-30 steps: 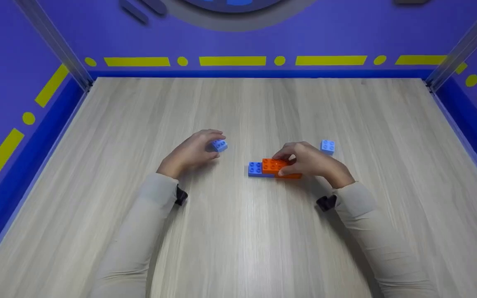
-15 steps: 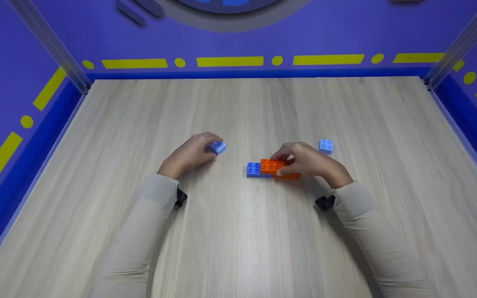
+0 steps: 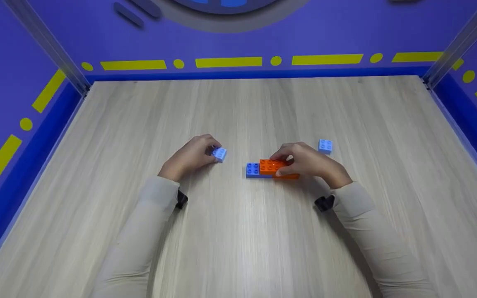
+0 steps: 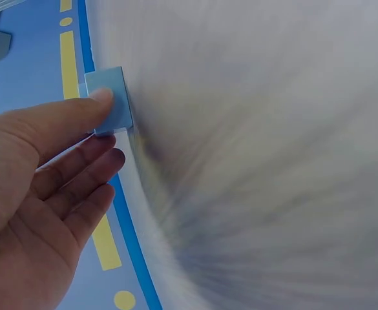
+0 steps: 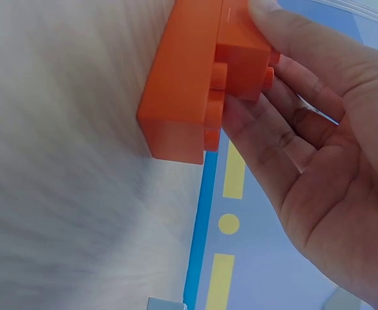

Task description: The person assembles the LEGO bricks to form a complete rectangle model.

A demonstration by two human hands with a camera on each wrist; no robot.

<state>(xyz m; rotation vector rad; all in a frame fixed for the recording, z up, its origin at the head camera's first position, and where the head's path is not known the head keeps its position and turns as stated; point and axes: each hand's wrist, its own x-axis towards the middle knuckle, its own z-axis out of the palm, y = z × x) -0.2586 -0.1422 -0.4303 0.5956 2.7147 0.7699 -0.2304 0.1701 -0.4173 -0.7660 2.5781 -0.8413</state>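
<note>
Setting: a wood-grain table (image 3: 238,240), enclosed at the back and sides by purple-blue walls (image 3: 338,29) marked with yellow bars and dots; all of these lie beyond and to either side of the two grips.

Item: left hand (image 3: 191,155), thumb and fingers pinching a small light-blue brick (image 3: 220,154). The brick sits at the fingertips, turned at an angle, studs showing in the head view; whether its underside meets the table cannot be told. The remaining fingers are loosely bent below the pinch in the left wrist view.

Item: right hand (image 3: 309,161), thumb on the near side and fingers on the far side, pinching an upper orange brick (image 3: 267,166). Directly beneath that grip, a lower orange brick (image 3: 289,176); to the grip's left, a blue brick (image 3: 253,170), its exposed studs facing up. The upper brick spans both.

Item: second light-blue brick (image 3: 325,146), four studs up, on the table beyond the right grip and slightly right of it, apart from the stack.

Also: pale sleeves (image 3: 133,240); a black wrist device (image 3: 324,203) behind each grip.
</note>
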